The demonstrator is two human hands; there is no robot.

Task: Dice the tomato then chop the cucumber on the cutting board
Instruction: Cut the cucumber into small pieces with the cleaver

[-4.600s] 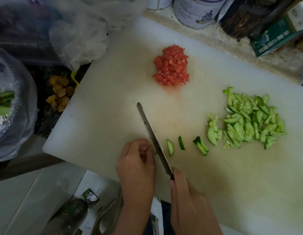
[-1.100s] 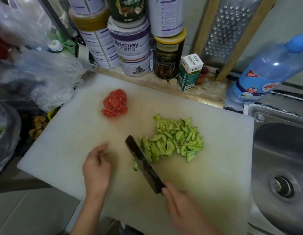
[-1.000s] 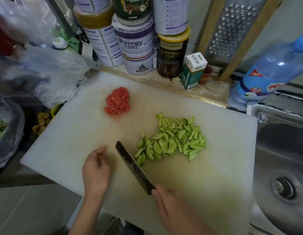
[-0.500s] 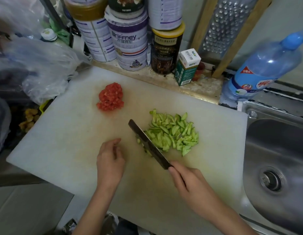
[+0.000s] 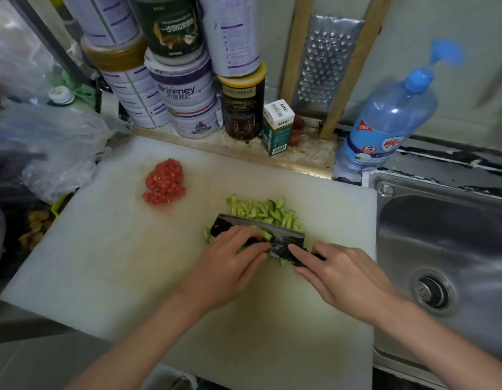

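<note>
A white cutting board (image 5: pixel 109 266) fills the counter. Diced tomato (image 5: pixel 164 182) lies in a small red heap at its far left. Chopped cucumber (image 5: pixel 265 212) is piled near the middle. A dark cleaver (image 5: pixel 280 239) lies across the near side of that pile, tilted on its flat. My right hand (image 5: pixel 340 273) grips its handle at the right end. My left hand (image 5: pixel 230 266) rests its fingers on the blade's left part, over some cucumber pieces that it partly hides.
Stacked tins (image 5: pixel 185 99), a dark jar (image 5: pixel 242 105) and a small green box (image 5: pixel 278 126) line the back ledge. A grater (image 5: pixel 323 63) leans on the wall. A blue bottle (image 5: pixel 390 116) stands by the steel sink (image 5: pixel 446 249). Plastic bags (image 5: pixel 50 147) sit left.
The cleaver has turned from pointing away to lying crosswise against the cucumber pile. My left hand has moved right from the bare board onto the blade.
</note>
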